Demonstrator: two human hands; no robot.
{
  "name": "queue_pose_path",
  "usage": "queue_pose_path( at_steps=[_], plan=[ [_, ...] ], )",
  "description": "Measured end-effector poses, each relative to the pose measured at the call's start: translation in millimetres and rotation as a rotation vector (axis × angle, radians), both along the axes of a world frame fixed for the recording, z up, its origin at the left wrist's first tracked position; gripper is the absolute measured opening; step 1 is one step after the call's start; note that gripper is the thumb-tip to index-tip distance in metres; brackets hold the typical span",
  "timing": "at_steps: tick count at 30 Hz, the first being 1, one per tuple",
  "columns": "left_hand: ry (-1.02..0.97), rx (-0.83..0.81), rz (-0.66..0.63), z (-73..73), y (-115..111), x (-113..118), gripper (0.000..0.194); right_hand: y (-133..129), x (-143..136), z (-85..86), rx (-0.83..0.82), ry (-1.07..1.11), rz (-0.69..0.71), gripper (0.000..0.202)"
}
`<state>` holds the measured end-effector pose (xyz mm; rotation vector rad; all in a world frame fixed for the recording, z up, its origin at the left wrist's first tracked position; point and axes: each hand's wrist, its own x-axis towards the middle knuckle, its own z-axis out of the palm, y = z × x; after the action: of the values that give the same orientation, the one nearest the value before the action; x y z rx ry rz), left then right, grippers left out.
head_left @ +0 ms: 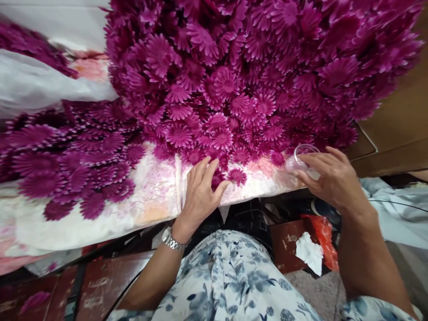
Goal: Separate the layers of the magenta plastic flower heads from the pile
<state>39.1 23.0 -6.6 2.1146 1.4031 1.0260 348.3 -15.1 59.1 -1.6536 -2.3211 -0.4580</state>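
Note:
My left hand (pixel 203 187) lies palm down at the front edge of the cloth-covered table, fingers stretched and thumb apart. Its fingertips reach the lower edge of a big heap of magenta artificial flower heads (pixel 227 84). One loose flower head (pixel 237 176) lies just right of the thumb. My right hand (pixel 332 176) is wrapped round a clear plastic cup (pixel 302 156), tilted at the table's front edge. Part of the cup is hidden by the fingers, and I cannot tell what is in it.
Stacked magenta flower heads (pixel 76 165) lie at the left under a white plastic sheet (pixel 47 84). A floral cloth (pixel 157 196) covers the table. A brown cardboard surface (pixel 397 120) stands at the right. Below are a red plastic bag (pixel 327 243) and white crumpled paper (pixel 309 253).

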Motion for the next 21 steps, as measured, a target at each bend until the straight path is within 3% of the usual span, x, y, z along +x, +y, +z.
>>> queue_pose_path(
  at_steps=[3, 6, 8, 10, 12, 14, 18, 21],
  plan=[
    [-0.248, 0.063, 0.076, 7.4, -5, -5, 0.049, -12, -2, 9.6, 0.188, 0.082, 0.010, 0.022],
    [-0.860, -0.029, 0.083, 24.1, -7, -3, 0.047, -19, -33, 12.4, 0.371, 0.410, 0.004, 0.025],
    [-1.252, -0.299, -0.032, 35.8, -6, 4, 0.062, -20, -73, 8.8, 0.224, 0.729, 0.038, 0.031],
    [-1.462, -0.563, -0.167, 44.9, -4, 10, 0.067, -16, -121, 1.2, 0.059, 0.817, 0.302, 0.034],
    [-1.567, -0.718, -0.244, 49.7, -2, 13, 0.068, -12, -162, -9.1, -0.019, 0.732, 0.496, 0.036],
    [-1.622, -0.755, -0.257, 50.5, -1, 12, 0.068, -11, -186, -19.1, 0.030, 0.625, 0.567, 0.034],
    [-1.662, -0.738, -0.245, 46.8, 0, 2, 0.067, -10, -186, -24.2, 0.026, 0.622, 0.633, 0.032],
    [-1.652, -0.739, -0.240, 44.6, -4, 3, 0.066, 5, -185, -16.3, 0.075, 0.757, 0.510, 0.032]
  ],
)
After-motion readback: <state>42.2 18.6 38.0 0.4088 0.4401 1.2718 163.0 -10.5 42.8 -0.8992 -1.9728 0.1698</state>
